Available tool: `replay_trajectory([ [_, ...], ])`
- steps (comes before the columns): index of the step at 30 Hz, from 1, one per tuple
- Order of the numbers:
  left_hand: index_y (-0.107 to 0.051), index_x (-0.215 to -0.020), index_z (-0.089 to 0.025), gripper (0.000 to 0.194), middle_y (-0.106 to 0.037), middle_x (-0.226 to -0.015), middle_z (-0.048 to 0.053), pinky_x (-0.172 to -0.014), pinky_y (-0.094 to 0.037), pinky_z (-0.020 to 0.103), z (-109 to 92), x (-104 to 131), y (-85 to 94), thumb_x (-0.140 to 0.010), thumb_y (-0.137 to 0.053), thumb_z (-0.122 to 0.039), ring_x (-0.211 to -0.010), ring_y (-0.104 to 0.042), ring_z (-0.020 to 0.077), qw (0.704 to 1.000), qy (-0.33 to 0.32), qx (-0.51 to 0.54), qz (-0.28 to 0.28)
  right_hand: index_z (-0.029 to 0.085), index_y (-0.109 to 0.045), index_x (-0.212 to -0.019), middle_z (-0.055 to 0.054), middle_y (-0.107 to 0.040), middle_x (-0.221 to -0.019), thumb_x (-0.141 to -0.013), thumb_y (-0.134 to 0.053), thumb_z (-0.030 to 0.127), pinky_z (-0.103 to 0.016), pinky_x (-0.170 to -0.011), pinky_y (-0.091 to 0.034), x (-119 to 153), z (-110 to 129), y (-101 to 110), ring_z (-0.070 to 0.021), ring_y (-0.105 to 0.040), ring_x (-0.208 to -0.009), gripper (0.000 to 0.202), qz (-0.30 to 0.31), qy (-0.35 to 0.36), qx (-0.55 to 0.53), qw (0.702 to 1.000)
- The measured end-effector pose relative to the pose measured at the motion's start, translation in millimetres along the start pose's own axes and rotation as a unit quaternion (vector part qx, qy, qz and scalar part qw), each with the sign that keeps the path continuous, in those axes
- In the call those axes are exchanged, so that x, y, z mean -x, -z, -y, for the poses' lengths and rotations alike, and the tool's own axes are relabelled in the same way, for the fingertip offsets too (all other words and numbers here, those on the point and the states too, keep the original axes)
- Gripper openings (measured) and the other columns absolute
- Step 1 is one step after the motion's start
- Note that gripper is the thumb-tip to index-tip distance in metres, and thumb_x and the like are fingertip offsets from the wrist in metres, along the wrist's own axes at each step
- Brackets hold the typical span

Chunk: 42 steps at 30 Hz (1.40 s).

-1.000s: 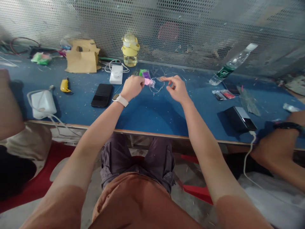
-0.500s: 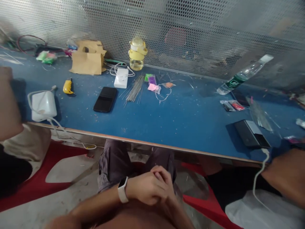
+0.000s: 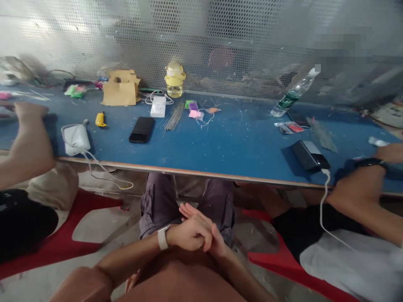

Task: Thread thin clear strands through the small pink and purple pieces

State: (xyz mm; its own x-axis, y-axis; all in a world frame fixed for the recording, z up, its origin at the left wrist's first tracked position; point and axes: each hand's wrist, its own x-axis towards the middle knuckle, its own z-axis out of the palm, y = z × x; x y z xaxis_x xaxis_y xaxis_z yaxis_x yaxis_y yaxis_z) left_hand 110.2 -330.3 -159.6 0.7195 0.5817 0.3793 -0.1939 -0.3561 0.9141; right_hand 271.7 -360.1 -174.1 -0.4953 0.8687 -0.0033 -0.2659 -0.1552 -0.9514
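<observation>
My left hand [image 3: 192,233], with a white band on its wrist, is curled with knuckles outward and rests against my right hand. Beneath and beside it, my right hand [image 3: 218,242] has its fingers stretched out, their tips showing past the left hand. Both are over my lap, below the edge of the blue table [image 3: 201,155]. No object shows in either hand. On the table in front lie a black phone [image 3: 141,129], a bundle of thin wires [image 3: 174,117] and small colored packets [image 3: 195,114].
A white power bank [image 3: 76,139], yellow cutter [image 3: 100,120], paper bag [image 3: 119,93], yellow-lidded bottle [image 3: 174,82], tilted water bottle [image 3: 291,97] and dark box [image 3: 310,155] are on the table. A person's arm reaches in at each side.
My right hand's fingers have straightened out from the clasp, while my left hand stays curled on it. The view has shifted, and the neighbors' arms show more at both sides.
</observation>
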Motion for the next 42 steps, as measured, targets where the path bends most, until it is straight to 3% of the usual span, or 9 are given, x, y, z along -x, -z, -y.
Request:
replay_trajectory([
  [4, -0.064, -0.064, -0.024, 0.029, -0.067, -0.061, 0.001, -0.07, -0.057, 0.033, -12.6, -25.3, -1.1, -0.086, -0.065, -0.005, -0.057, -0.064, 0.0179, 0.996, -0.028, 0.085, -0.024, 0.048, -0.096, -0.11, 0.005, -0.093, -0.104, -0.1, -0.052, 0.083, -0.047, -0.074, -0.083, -22.8, 18.3, -16.5, -0.0327, -0.095, -0.098, 0.057, -0.084, 0.06, 0.032, 0.994],
  [9, -0.064, -0.064, -0.022, 0.019, -0.061, -0.056, -0.002, -0.047, -0.037, 0.025, -40.3, -65.2, 36.5, -0.081, -0.062, -0.012, -0.044, -0.052, 0.0123, 0.986, -0.004, 0.13, -0.1, 0.028, -0.085, -0.144, -0.011, -0.077, -0.164, -0.113, -0.047, 0.077, -0.062, -0.14, -0.055, -48.2, 54.0, -19.8, -0.0365, -0.073, -0.157, 0.07, -0.101, 0.108, -0.075, 0.986],
  [13, -0.071, -0.067, -0.021, 0.019, -0.075, -0.071, 0.002, -0.061, -0.049, 0.024, -87.3, -109.0, 109.4, -0.072, -0.055, -0.012, -0.062, -0.067, 0.0134, 0.98, -0.079, -0.117, -0.141, 0.037, -0.081, -0.152, -0.009, -0.07, -0.174, -0.097, -0.078, 0.084, -0.066, -0.136, -0.055, -60.8, 101.9, -8.7, -0.0409, -0.066, -0.162, 0.072, -0.057, 0.145, -0.078, 0.985],
  [16, -0.069, -0.07, -0.021, 0.025, -0.071, -0.07, 0.001, -0.064, -0.049, 0.026, -125.1, -144.5, 184.2, -0.082, -0.05, -0.009, -0.062, -0.064, 0.0136, 0.93, -0.086, -0.252, -0.253, 0.041, -0.078, -0.158, -0.009, -0.075, -0.167, -0.107, -0.074, 0.077, -0.065, -0.139, -0.05, -74.6, 159.5, 9.8, -0.0385, -0.07, -0.158, 0.063, -0.004, 0.173, 0.116, 0.978],
  [19, -0.072, -0.081, -0.021, 0.028, -0.077, -0.084, 0.005, -0.08, -0.055, 0.032, -138.4, -176.7, 262.6, -0.091, -0.051, -0.005, -0.079, -0.071, 0.0194, 0.838, -0.011, -0.445, -0.314, 0.043, -0.088, -0.132, -0.006, -0.087, -0.142, -0.107, -0.082, 0.051, -0.064, -0.131, -0.055, -131.1, 220.9, 41.5, -0.0373, -0.077, -0.144, 0.027, -0.063, 0.311, 0.372, 0.872],
  [21, -0.078, -0.099, -0.019, 0.027, -0.084, -0.111, 0.013, -0.097, -0.056, 0.04, -127.3, -190.3, 306.8, -0.1, -0.054, -0.007, -0.105, -0.076, 0.0282, 0.749, 0.083, -0.58, -0.31, 0.037, -0.088, -0.115, -0.007, -0.09, -0.127, -0.106, -0.078, 0.047, -0.064, -0.124, -0.06, -197.5, 249.3, 70.4, -0.0373, -0.081, -0.13, 0.017, -0.114, 0.385, 0.441, 0.802],
  [24, -0.077, -0.136, -0.011, 0.037, -0.077, -0.146, 0.026, -0.119, -0.047, 0.054, -90.5, -192.0, 348.2, -0.11, -0.052, -0.013, -0.142, -0.066, 0.0423, 0.636, 0.219, -0.673, -0.307, 0.028, -0.082, -0.107, -0.012, -0.09, -0.119, -0.101, -0.069, 0.046, -0.061, -0.12, -0.061, -305.2, 259.2, 119.4, -0.0367, -0.082, -0.121, 0.023, -0.179, 0.377, 0.469, 0.778],
  [29, -0.082, -0.134, -0.01, 0.04, -0.076, -0.146, 0.029, -0.126, -0.039, 0.062, -37.1, -174.2, 357.3, -0.112, -0.048, -0.016, -0.149, -0.058, 0.048, 0.609, 0.322, -0.684, -0.24, 0.025, -0.075, -0.113, -0.021, -0.084, -0.128, -0.098, -0.056, 0.033, -0.062, -0.127, -0.055, -387.0, 217.7, 182.8, -0.0394, -0.074, -0.131, 0.025, -0.343, 0.338, 0.484, 0.73],
  [42, -0.078, -0.142, -0.002, 0.048, -0.08, -0.137, 0.031, -0.122, -0.05, 0.054, -26.1, -172.9, 355.0, -0.11, -0.041, 0.0, -0.138, -0.076, 0.0413, 0.613, 0.369, -0.654, -0.244, 0.022, -0.078, -0.105, -0.021, -0.083, -0.127, -0.093, -0.067, 0.024, -0.057, -0.13, -0.05, -385.1, 187.9, 199.8, -0.0388, -0.071, -0.131, 0.017, -0.27, 0.265, 0.537, 0.754],
])
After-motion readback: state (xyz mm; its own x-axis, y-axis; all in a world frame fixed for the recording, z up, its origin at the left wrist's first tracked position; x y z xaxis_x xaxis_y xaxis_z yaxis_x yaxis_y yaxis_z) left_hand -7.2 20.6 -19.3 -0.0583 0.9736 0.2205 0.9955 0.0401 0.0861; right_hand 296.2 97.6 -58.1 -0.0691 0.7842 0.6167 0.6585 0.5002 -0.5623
